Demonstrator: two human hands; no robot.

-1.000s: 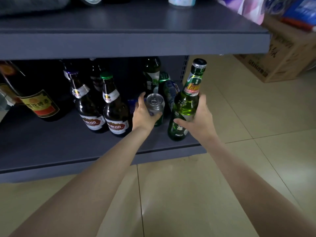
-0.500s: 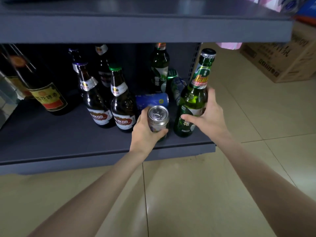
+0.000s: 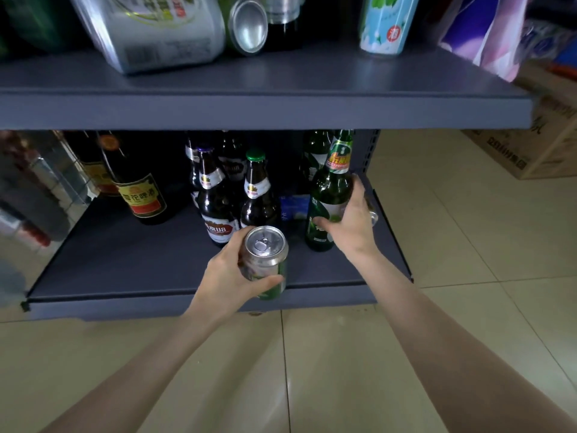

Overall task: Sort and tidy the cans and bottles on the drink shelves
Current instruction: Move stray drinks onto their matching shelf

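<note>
My left hand (image 3: 229, 278) grips a silver-topped green can (image 3: 266, 260), held just off the front edge of the lower shelf (image 3: 125, 270). My right hand (image 3: 349, 220) holds a green glass beer bottle (image 3: 327, 195) standing upright near the shelf's right end. Two brown U8 beer bottles (image 3: 215, 207) stand side by side to the left of the can. A blue can (image 3: 293, 207) lies on its side behind them. Another green bottle (image 3: 313, 157) stands further back in shadow.
A dark bottle with a red and yellow label (image 3: 140, 195) stands at the left of the lower shelf. The upper shelf (image 3: 265, 110) carries a large plastic jug (image 3: 150, 29), a tipped can (image 3: 248, 25) and a light blue can (image 3: 385, 25). A cardboard box (image 3: 530, 145) sits on the tiled floor at right.
My left hand has drawn the can forward to the shelf's front edge. My right hand has moved the green bottle further back under the upper shelf. The view has tilted up.
</note>
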